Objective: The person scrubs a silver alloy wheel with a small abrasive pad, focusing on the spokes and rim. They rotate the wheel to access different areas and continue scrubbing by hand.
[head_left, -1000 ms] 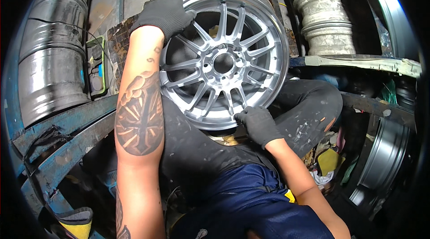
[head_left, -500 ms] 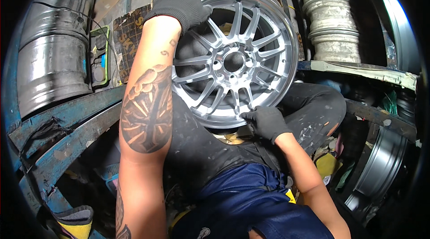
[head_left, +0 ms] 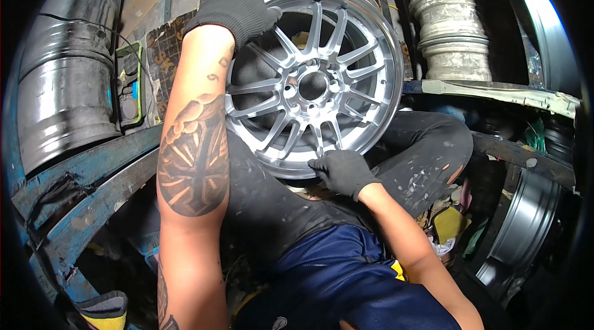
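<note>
A silver multi-spoke alloy wheel (head_left: pixel 298 98) leans face-up toward me, its lower edge between my bent legs. My left hand (head_left: pixel 238 13), in a dark knitted glove, is closed over its upper left rim; most of those fingertips are hidden. At the wheel's bottom edge, my right hand (head_left: pixel 346 172) wears a similar glove. Its thumb and fingers press on the lower lip near the spoke ends. Whether something thin lies under those fingers, I cannot tell.
Stacked shiny rims (head_left: pixel 71 64) stand on the left, whitish worn rims (head_left: pixel 448 20) at the far right. A green-edged tray (head_left: pixel 140 82) lies beside a printed board (head_left: pixel 162 51). Blue metal bars (head_left: pixel 80 172) run at left. Another silver rim (head_left: pixel 526 221) sits low on the right.
My right hand has slid a little left along the wheel's bottom edge. The left hand keeps its hold. The whole view has shifted slightly.
</note>
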Motion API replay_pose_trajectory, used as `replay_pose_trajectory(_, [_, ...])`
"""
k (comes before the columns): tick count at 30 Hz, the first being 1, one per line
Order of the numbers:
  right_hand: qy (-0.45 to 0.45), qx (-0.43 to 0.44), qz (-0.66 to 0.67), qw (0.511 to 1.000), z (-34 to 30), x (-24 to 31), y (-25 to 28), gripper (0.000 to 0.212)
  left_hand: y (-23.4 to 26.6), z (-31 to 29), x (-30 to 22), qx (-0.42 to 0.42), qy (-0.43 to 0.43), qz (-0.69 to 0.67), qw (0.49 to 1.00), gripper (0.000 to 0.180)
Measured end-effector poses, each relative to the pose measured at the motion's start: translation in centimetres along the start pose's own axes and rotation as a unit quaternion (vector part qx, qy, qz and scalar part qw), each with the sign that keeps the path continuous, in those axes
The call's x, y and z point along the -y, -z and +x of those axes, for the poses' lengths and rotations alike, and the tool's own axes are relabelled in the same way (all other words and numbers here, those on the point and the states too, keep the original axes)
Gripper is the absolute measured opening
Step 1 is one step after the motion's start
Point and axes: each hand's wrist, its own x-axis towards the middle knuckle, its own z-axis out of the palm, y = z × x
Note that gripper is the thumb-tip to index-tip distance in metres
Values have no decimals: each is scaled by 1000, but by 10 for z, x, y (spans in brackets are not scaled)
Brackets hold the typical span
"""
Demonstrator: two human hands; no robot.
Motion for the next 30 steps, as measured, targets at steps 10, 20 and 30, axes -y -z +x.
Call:
replay_pose_trajectory(10, [-45, 39, -34, 998, -2, -6, 8, 30, 5, -2, -1, 16, 9, -3, 1000, 55])
replay_pose_trajectory(20, [-13, 16, 30, 999, 1, -5, -1, 30, 10, -6, 2, 13, 0, 13, 1000, 59])
replay_pose_trajectory(30, [-10, 28, 47, 998, 0, -12, -7, 31, 4, -3, -1, 15, -17, -4, 1000, 58])
